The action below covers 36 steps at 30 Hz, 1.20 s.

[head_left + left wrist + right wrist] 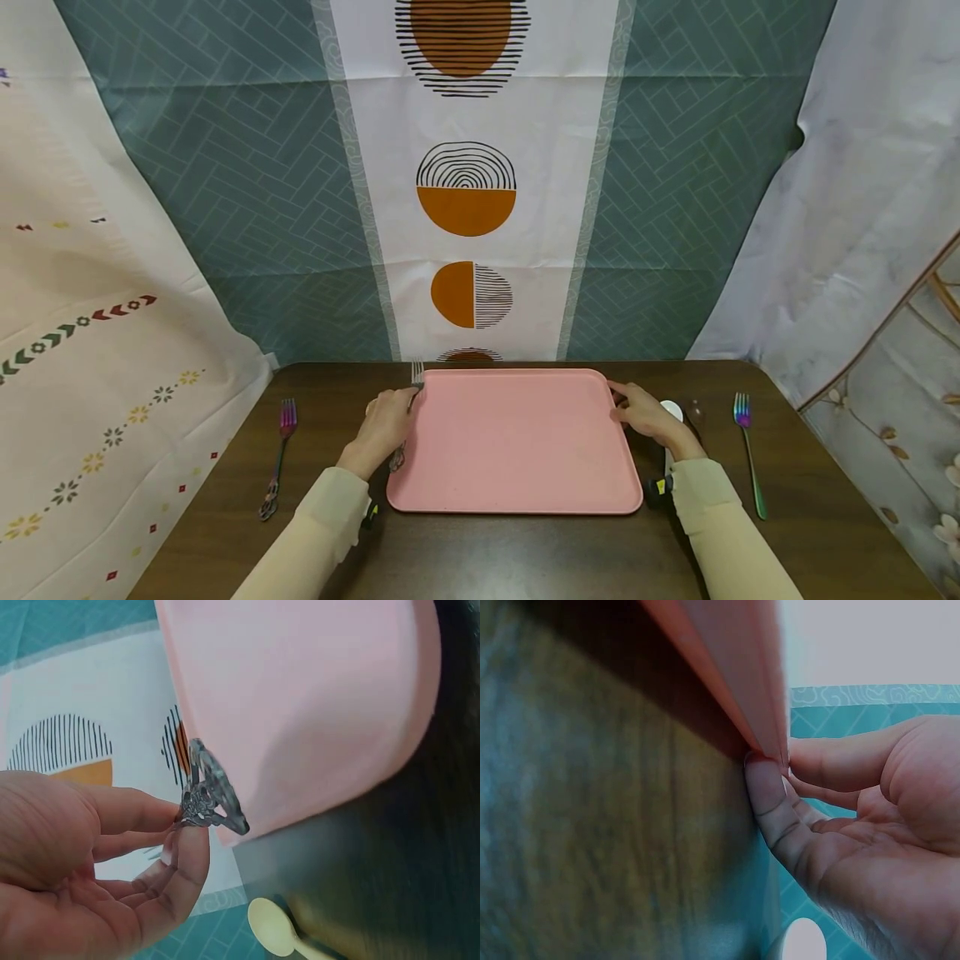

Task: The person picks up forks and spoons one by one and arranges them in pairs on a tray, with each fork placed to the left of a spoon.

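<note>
A pink rectangular tray (517,442) lies on the dark wooden table between both hands. At its left edge, my left hand (381,429) pinches a silver fork (417,375), tines pointing away. The fork's ornate openwork handle (214,791) sticks out past the thumb and fingers in the left wrist view. My right hand (647,412) is at the tray's right edge. In the right wrist view, its thumb and fingers (769,787) pinch the tray's rim (761,712).
A purple-tinted fork (277,458) lies far left, a rainbow-coloured fork (747,454) far right. By the right hand are a white spoon (672,409) and a brown spoon (696,412). The left wrist view shows a cream spoon (271,926). Patterned cloth (247,183) hangs behind the table.
</note>
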Tool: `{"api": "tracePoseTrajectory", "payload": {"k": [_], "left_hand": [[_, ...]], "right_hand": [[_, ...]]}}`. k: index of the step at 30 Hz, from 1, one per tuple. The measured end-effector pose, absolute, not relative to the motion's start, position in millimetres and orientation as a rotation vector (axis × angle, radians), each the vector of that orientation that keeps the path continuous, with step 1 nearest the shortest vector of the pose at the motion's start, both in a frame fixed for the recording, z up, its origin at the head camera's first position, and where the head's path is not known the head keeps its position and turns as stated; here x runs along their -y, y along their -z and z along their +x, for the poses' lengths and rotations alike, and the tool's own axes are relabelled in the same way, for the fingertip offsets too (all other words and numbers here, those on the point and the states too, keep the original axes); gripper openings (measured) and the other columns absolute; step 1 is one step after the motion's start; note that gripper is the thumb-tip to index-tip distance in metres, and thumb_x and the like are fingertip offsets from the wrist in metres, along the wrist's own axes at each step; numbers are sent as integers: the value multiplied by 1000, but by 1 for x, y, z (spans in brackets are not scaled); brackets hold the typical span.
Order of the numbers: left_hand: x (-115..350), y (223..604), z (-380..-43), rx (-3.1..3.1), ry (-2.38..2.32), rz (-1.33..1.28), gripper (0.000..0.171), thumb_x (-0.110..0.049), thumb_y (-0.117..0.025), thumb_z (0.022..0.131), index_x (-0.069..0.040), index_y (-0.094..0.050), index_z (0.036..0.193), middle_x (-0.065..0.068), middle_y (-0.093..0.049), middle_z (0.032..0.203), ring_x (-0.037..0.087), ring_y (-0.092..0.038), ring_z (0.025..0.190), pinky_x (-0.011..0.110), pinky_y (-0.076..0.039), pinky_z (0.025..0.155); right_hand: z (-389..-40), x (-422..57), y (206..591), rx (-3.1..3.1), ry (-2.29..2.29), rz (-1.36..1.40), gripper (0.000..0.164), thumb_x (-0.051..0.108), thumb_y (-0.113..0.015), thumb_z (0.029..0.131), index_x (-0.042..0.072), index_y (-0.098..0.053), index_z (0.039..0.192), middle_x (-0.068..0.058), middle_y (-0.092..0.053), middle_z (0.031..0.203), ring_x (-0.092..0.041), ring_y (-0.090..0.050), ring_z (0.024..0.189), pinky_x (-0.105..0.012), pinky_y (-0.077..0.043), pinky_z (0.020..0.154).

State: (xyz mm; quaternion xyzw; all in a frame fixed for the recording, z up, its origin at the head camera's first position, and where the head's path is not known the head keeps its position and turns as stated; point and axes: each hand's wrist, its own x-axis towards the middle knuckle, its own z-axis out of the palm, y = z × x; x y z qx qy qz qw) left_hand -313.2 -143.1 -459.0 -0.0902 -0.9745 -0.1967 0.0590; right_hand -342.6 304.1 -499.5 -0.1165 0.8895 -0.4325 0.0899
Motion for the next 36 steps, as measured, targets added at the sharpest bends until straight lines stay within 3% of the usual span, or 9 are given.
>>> {"api": "tracePoseTrajectory", "payload": {"k": [5, 9, 14, 18, 24, 36], "left_hand": [[138, 458, -310, 2985, 629, -279, 30, -1, -59, 103, 6, -67, 132, 25, -71, 117, 39, -69, 103, 44, -57, 77], [133, 459, -308, 2986, 629, -301, 28, -2, -59, 104, 6, -68, 129, 22, -72, 101, 28, -66, 79, 35, -49, 60], [130, 462, -307, 2968, 643, -306, 24, -5, -57, 106, 5, -72, 122, 14, -67, 83, 20, -56, 65, 31, -42, 55], [129, 463, -305, 2989, 652, -300, 22, -4, -57, 105, 4, -72, 120, 12, -65, 81, 18, -52, 64, 31, -42, 54], [127, 466, -303, 3029, 685, -294, 29, 2, -58, 103, 3, -69, 129, 15, -70, 95, 19, -53, 68, 31, -44, 58], [125, 474, -304, 3043, 668, -267, 30, 6, -57, 100, 2, -71, 126, 13, -65, 87, 20, -54, 65, 29, -42, 52]], "right_hand": [[-342, -303, 497, -2635, 1286, -352, 68, -8, -56, 92, -16, -31, 154, -26, -48, 113, -28, -56, 89, -36, -56, 73], [-342, -303, 495, -2641, 1284, -358, 68, -8, -56, 91, -17, -31, 154, -25, -50, 112, -28, -56, 89, -36, -56, 73], [-341, -304, 496, -2649, 1277, -357, 68, -8, -57, 91, -16, -32, 154, -25, -50, 112, -29, -56, 90, -37, -57, 74], [-341, -304, 497, -2649, 1279, -358, 68, -8, -57, 91, -17, -31, 153, -25, -50, 111, -28, -56, 89, -38, -57, 74], [-343, -303, 498, -2647, 1287, -385, 68, -10, -56, 90, -17, -31, 153, -21, -56, 105, -26, -58, 85, -36, -56, 72], [-339, -302, 495, -2645, 1285, -352, 67, -8, -57, 92, -16, -32, 154, -25, -49, 113, -28, -56, 90, -37, -56, 74]]}}
